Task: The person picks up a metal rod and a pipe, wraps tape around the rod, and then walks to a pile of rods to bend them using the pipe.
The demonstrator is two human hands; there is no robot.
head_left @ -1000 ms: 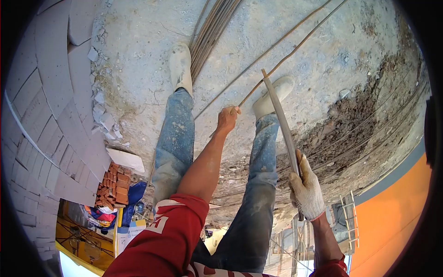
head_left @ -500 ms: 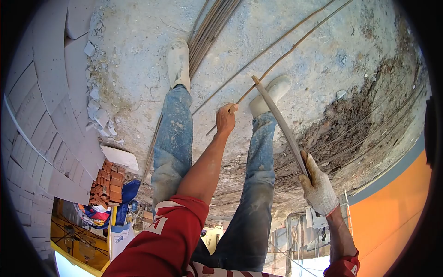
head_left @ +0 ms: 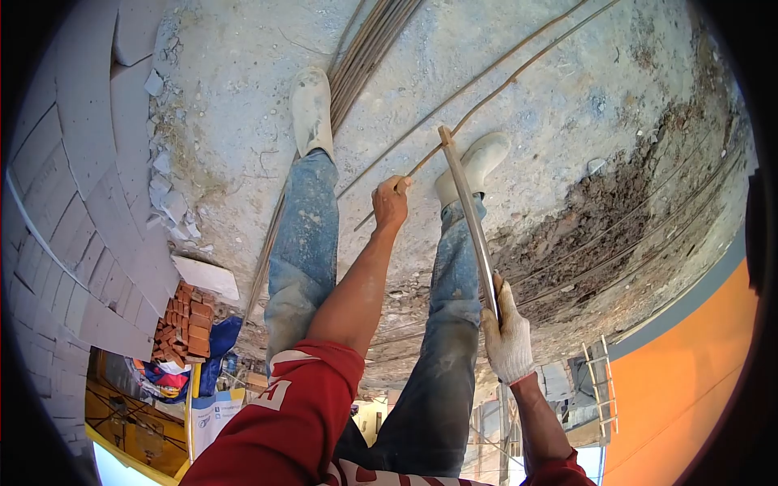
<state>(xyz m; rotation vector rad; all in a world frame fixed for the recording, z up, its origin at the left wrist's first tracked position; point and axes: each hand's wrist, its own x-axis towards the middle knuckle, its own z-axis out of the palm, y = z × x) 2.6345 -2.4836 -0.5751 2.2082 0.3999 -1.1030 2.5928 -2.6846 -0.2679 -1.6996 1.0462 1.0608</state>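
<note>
My bare left hand [head_left: 391, 202] is closed around a thin rebar rod [head_left: 519, 71], close to its lower end. The rod slants up to the right and bends slightly near the bar's tip. In my gloved right hand [head_left: 508, 332] is the lower end of a long metal bar [head_left: 470, 202]. The bar's upper tip meets the rod just above my right boot [head_left: 484, 158]; how the two engage there is too small to tell. A second rebar rod [head_left: 454, 95] lies alongside on the ground.
A bundle of rods [head_left: 369, 61] lies by my left boot [head_left: 311, 112]. Grey blocks [head_left: 81, 162] line the left side, with red bricks [head_left: 188, 324] below. Dark loose soil [head_left: 608, 219] and more rods are at right, near an orange wall [head_left: 689, 356].
My right hand has moved left, swinging the bar's lower end toward my leg and making the bar steeper. My left hand and the rod have shifted slightly left.
</note>
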